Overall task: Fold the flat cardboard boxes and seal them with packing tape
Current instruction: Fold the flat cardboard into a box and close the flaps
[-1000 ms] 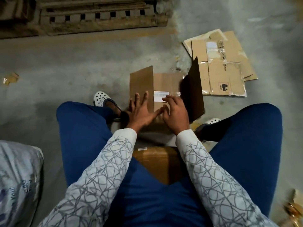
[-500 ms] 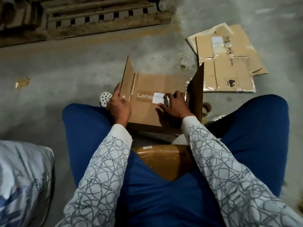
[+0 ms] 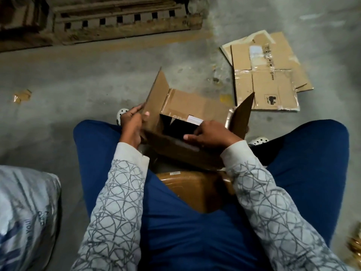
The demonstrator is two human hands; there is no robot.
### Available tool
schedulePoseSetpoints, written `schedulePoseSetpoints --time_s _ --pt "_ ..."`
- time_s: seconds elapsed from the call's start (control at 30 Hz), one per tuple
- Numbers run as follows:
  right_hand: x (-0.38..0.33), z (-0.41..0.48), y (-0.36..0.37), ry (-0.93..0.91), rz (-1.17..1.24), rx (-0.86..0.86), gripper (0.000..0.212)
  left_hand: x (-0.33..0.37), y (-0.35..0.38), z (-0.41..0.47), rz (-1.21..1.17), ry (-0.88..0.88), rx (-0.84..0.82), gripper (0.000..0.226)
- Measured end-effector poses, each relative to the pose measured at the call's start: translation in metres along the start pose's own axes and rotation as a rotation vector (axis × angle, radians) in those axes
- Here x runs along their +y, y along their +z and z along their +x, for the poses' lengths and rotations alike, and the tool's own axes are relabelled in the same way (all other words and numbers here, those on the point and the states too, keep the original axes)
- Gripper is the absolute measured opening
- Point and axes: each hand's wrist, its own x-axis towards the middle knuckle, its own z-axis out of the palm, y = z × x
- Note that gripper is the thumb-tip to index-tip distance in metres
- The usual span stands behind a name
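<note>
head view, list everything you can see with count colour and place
cardboard box: one, brown, part-opened, between the knees, side flaps up
white label: one, on the box's far panel
flat cardboard sheets: a small overlapping stack, brown with old tape, on the floor upper right
wooden pallet: one, dark brown, along the top edge
cardboard scrap: one, tan, on the floor far left
sack: one, pale grey with print, lower left
stool seat: one, shiny brown, under the person
floor: grey concrete
shoes: two, white with holes, beside the box
left hand: gripping the box's left flap
right hand: gripping the near edge of the box
</note>
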Motion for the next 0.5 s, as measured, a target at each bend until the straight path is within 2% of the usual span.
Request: schedulePoseSetpoints --time_s 0.07,0.1,0.2,0.27,0.37,0.43,0.5 --pt "0.009 -0.012 0.010 -0.013 0.190 -0.158 0.041 0.001 0.000 0.000 0.043 -0.015 -0.009 0.041" --pt "0.011 -0.014 0.015 -0.025 0.226 -0.173 0.038 0.001 0.001 -0.001 0.172 0.037 0.036 0.039" --pt "0.014 0.001 0.030 -0.012 0.173 -0.162 0.038 -0.006 0.013 -0.015 0.851 0.278 0.241 0.035" --pt "0.018 0.018 0.041 0.050 0.148 -0.167 0.048 -0.012 0.024 -0.026 1.104 0.404 0.244 0.043" --pt "0.031 0.038 0.059 0.220 0.168 -0.101 0.080 -0.015 0.032 -0.030 1.265 0.453 0.170 0.067" --pt "0.038 0.041 0.064 0.248 0.220 0.035 0.093 -0.017 0.033 -0.031 1.319 0.516 0.124 0.063" --pt "0.041 0.041 0.059 0.235 0.345 0.164 0.091 -0.020 0.031 -0.033 1.326 0.580 0.087 0.055"
